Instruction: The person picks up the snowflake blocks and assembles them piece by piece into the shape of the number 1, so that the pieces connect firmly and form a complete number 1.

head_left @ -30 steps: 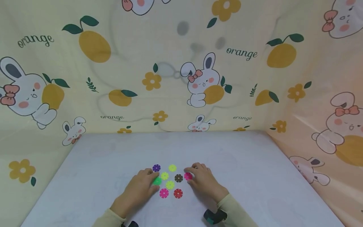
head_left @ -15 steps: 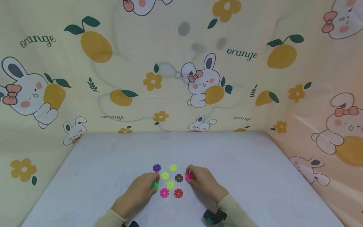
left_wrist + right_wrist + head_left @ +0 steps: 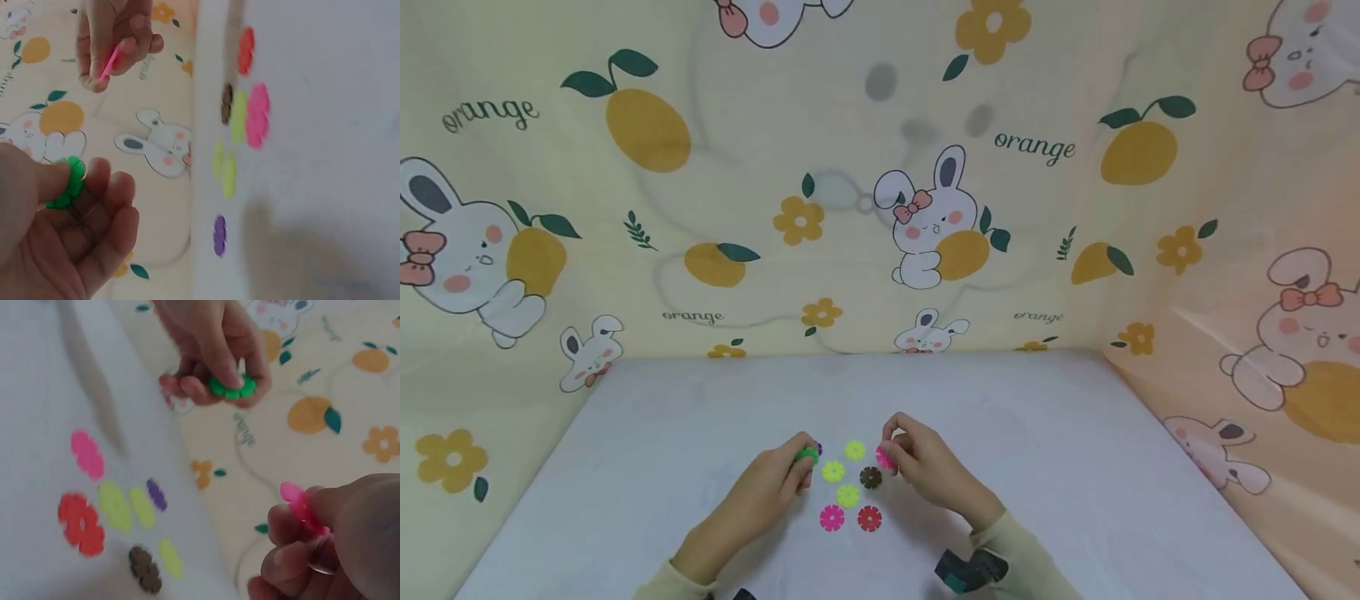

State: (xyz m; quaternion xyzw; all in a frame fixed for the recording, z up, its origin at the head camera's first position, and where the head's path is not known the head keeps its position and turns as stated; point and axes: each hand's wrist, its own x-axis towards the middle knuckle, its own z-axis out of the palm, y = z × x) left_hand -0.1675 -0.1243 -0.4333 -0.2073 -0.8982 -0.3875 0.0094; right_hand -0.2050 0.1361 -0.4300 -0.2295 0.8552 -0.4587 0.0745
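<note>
Above table (image 3: 1037, 458), notched green disc (image 3: 75, 179)

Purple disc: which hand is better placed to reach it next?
Left, probably. In the head view the left hand partly covers the purple disc, while the right hand is farther off. Neither is free, though: left pinches the green disc, right a pink disc.

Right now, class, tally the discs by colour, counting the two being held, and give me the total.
Green disc: 1, in the left hand
Pink discs: 2, one in the right hand
Yellow discs: 3
Purple disc: 1
Brown disc: 1
Red disc: 1
Total: 9
</note>
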